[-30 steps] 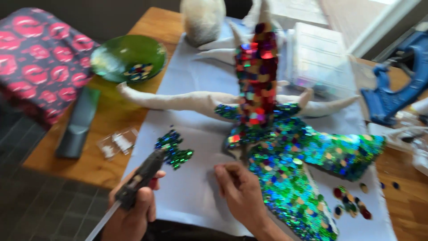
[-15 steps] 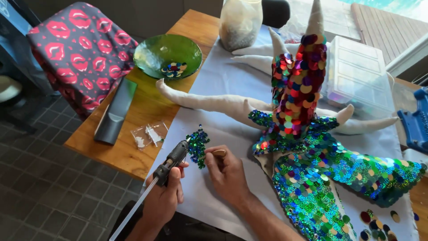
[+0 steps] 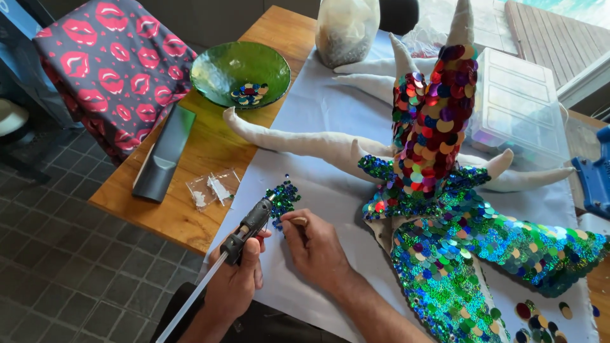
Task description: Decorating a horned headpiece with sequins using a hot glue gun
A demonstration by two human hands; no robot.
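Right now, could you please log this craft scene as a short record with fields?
left hand: the left hand grips a glue gun, nozzle aimed at the sequin pile
right hand: the right hand pinches a small stick at the same pile
work surface: pale paper sheet over a wooden table
main piece: stuffed cloth figure, partly covered in sequins, bare limbs sticking out
bowl: green glass bowl holding a few sequins
other items: clear compartment box, small plastic bags, lip-print fabric
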